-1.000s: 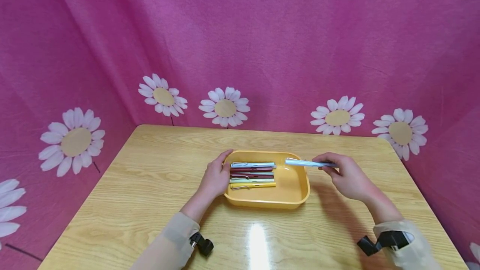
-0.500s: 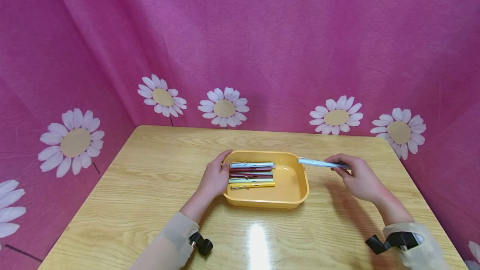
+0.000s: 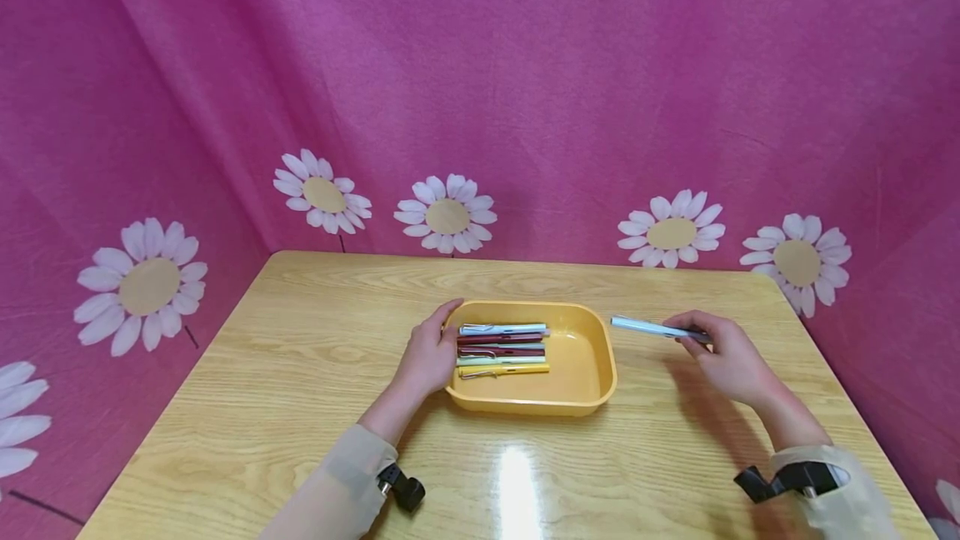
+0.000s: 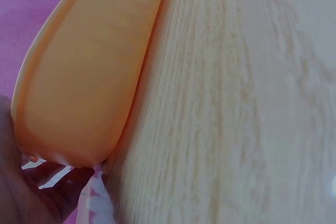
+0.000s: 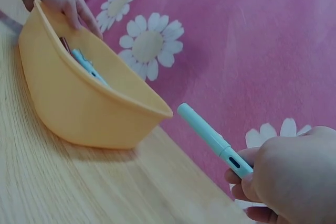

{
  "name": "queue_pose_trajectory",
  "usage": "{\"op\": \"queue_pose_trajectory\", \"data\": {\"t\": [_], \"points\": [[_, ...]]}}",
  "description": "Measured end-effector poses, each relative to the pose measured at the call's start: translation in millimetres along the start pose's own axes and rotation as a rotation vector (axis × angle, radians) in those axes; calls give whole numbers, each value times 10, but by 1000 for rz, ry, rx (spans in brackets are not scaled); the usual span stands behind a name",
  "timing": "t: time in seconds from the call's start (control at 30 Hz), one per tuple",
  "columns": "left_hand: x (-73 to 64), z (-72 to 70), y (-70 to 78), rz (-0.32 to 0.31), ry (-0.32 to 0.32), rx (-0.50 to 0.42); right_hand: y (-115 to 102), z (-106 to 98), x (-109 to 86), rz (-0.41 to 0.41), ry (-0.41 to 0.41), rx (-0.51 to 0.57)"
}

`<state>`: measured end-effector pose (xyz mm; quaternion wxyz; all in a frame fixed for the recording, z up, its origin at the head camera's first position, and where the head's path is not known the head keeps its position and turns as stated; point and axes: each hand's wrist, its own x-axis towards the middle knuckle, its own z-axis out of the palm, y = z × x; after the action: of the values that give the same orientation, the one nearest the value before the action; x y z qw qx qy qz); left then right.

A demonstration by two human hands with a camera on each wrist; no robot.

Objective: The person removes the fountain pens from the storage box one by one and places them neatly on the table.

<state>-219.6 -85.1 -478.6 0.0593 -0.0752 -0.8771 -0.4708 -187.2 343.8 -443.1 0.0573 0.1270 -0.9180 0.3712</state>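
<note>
A yellow plastic tray [image 3: 581, 394] stands on the table, with several pens lying side by side at its left end. Among them are a yellow pen [image 3: 517, 370], dark red pens [image 3: 510, 352] and a light blue pen [image 3: 513, 329]. My left hand [image 3: 431, 352] holds the tray's left end, thumb over the rim and fingers outside against the wall [image 4: 86, 77]. Off the tray's right side, my right hand [image 3: 731, 355] pinches another light blue pen [image 3: 641, 326] by one end. In the right wrist view this capped pen [image 5: 205, 132] slants up out of the fingers, apart from the tray.
The wooden table [image 3: 315, 340] reaches back to a pink curtain [image 3: 525, 107] printed with white daisies. Light reflects off the table [image 3: 517, 490] in front of the tray. Each wrist carries a black camera mount, such as the left mount [image 3: 402, 487].
My right hand has moved right with the light blue pen, from over the tray to beyond its right rim. The left hand and the pens in the tray stay put.
</note>
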Motion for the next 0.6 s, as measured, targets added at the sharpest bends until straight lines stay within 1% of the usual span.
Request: {"op": "queue_pose_trajectory", "data": {"t": [0.2, 0.37, 0.6], "points": [[-4, -4, 11, -3, 1, -8, 114, 5, -33, 28, 8, -32], [3, 1, 14, -5, 6, -6, 203, 45, -59, 66, -8, -30], [-5, -1, 7, -9, 0, -8, 289, 82, -78, 87, -34, -26]]}}
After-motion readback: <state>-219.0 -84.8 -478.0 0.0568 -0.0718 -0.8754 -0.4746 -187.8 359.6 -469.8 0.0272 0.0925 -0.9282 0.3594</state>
